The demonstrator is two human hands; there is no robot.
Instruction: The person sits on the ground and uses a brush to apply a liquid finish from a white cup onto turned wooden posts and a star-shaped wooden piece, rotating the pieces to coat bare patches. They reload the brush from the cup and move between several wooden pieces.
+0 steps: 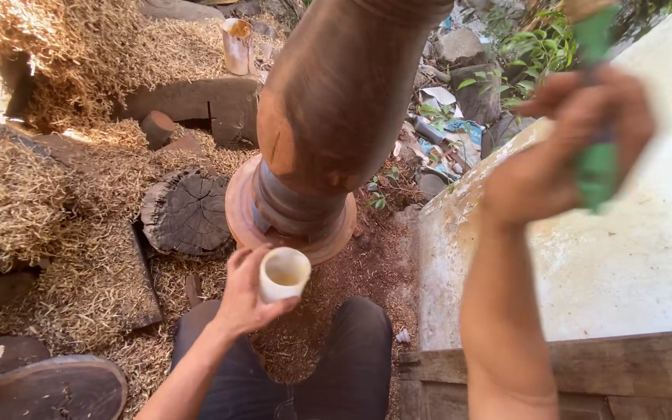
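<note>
My left hand (pixel 244 294) holds a small white cup (pixel 282 274) with a yellowish liquid in it, low in the middle of the view above my knees. My right hand (pixel 565 152) is raised at the right, fingers closed round a green-handled tool (pixel 596 167), blurred; its upper end runs out of view at the top. Between the hands rises a large turned wooden column (pixel 336 101), dark brown, with a ringed round base (pixel 289 222) on the ground. The cup is just in front of that base.
A cut log round (pixel 187 212) lies left of the column's base. Wood shavings (pixel 33 202) cover the ground at the left. A second container (pixel 237 45) stands at the back. A pale slab (pixel 631 249) and wooden boards (pixel 631 373) are at the right.
</note>
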